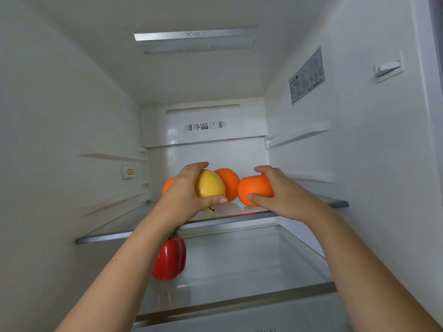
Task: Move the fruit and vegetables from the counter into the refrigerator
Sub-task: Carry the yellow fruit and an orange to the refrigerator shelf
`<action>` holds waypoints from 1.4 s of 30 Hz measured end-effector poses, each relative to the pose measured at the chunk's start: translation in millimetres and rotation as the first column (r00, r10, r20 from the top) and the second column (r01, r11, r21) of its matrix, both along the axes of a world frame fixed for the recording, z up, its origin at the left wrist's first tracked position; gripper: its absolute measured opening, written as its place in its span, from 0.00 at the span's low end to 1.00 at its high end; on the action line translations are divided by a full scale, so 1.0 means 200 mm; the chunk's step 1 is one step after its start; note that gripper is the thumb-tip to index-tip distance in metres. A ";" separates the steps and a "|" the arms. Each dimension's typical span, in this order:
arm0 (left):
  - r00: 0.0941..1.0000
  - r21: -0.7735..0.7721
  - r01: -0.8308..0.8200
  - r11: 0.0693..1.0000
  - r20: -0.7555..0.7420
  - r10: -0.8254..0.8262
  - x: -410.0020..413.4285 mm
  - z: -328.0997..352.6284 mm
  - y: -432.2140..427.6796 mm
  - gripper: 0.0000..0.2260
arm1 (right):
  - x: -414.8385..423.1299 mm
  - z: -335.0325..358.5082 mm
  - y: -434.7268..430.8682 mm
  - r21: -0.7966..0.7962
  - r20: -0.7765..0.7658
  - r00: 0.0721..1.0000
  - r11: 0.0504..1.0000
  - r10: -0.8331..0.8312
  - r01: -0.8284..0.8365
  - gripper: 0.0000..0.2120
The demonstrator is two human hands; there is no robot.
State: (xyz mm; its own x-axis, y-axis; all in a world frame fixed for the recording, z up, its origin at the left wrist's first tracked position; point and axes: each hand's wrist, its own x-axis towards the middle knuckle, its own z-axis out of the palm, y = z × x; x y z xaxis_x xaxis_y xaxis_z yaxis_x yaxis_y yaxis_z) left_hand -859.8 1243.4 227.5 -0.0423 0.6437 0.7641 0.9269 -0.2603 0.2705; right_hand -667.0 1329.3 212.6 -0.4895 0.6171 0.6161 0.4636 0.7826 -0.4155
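Head view: left hand (pixel 189 188) grips yellow fruit (pixel 209 185), right hand (pixel 275 190) grips orange (pixel 255 189), both over upper glass shelf (pixel 239 218). Placing step; next likely lower, then release.

At frame centre, just above the upper shelf (pixel 239 218), a stemmed fruit (pixel 209 185) is being held in the left hand (pixel 184 191). Just to its right, a first orange (pixel 255 189) is being gripped in the right hand (pixel 284 194). Behind and between these two, a second orange (pixel 229 182) is being partly screened by the stemmed fruit. A third orange (pixel 167 184) is being largely hidden behind the left hand, at its left edge. Lower down, left of centre, a bell pepper (pixel 170 258) is being carried on the lower shelf (pixel 251 262), its top being overlapped by the left forearm (pixel 134 257).
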 end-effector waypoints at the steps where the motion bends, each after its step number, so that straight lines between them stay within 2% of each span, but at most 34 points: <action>1: 1.000 -0.004 0.003 1.000 -0.001 -0.003 0.00 0.00 0.00 0.37 | 0.00 0.00 0.00 -0.001 -0.002 1.000 1.000 -0.001 0.001 0.31; 10: 1.000 0.012 0.029 1.000 -0.007 -0.029 0.00 -0.01 -0.02 0.38 | 0.00 -0.01 0.00 0.033 -0.020 1.000 0.999 -0.014 0.015 0.30; 22: 1.000 0.065 -0.004 0.998 0.010 0.003 0.01 -0.01 -0.06 0.36 | 0.00 -0.03 -0.05 0.258 -0.202 0.979 0.964 -0.010 0.063 0.24; 34: 0.998 0.071 -0.054 0.996 -0.010 0.055 -0.01 -0.03 -0.14 0.38 | -0.03 -0.09 -0.20 0.372 -0.186 0.982 0.924 -0.019 0.088 0.21; 39: 0.996 0.179 -0.079 0.981 -0.024 0.084 0.01 -0.06 -0.23 0.31 | -0.02 -0.14 -0.28 0.405 -0.164 0.986 0.910 -0.022 0.088 0.19; 42: 0.997 0.283 -0.048 0.958 0.076 0.028 0.07 -0.12 -0.31 0.24 | 0.00 -0.19 -0.36 0.380 -0.198 0.980 0.921 -0.007 0.084 0.18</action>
